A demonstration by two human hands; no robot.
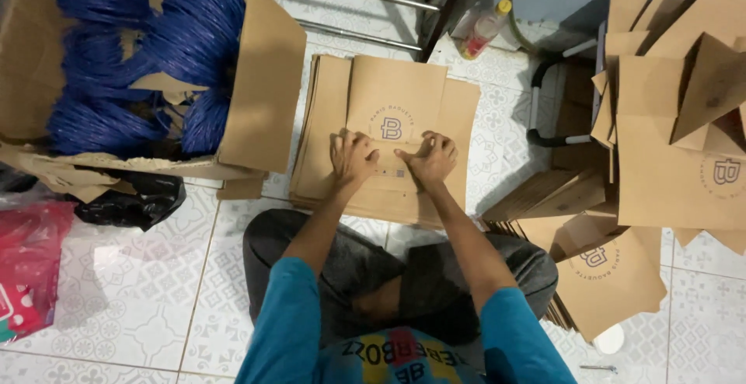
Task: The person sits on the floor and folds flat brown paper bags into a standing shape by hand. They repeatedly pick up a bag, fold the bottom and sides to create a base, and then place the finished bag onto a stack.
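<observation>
The flat brown paper bag (396, 123) lies on top of the stack of bags (326, 174) on the floor just in front of my crossed legs, right of the cardboard box (264, 89) of blue cord (116, 57); I judge it light, thin and limp, quick to crease or slide off the stack, so it is best pinned flat or taken by an edge. My left hand (352, 157) and right hand (429, 158) rest side by side on its lower part, fingers curled and pressing down, grasping nothing.
</observation>
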